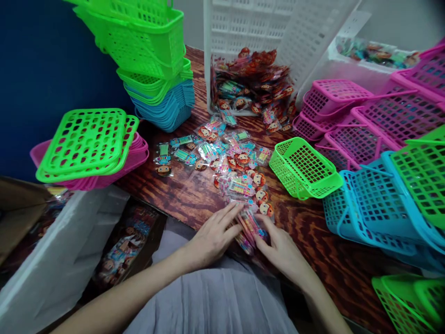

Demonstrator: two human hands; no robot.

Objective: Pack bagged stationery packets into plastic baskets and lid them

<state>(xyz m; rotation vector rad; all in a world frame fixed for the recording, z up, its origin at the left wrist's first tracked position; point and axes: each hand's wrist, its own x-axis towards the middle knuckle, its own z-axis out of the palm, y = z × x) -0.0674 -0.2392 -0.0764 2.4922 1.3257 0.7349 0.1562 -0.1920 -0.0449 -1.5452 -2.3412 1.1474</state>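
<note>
A small bundle of clear plastic packets printed with cartoon dolls stands at the table's front edge, between my two hands. My left hand presses on its left side with fingers and thumb. On the other side, the thumb and fingers of my right hand close around the bundle. Just beyond my fingertips lies a loose spread of similar packets, with doll heads and pastel strips showing. How many packets are in the bundle I cannot tell.
A green basket stands right of the spread. Pink baskets and blue baskets crowd the right side. Behind, a white crate on its side holds more packets. Stacked blue baskets and green lids are at left.
</note>
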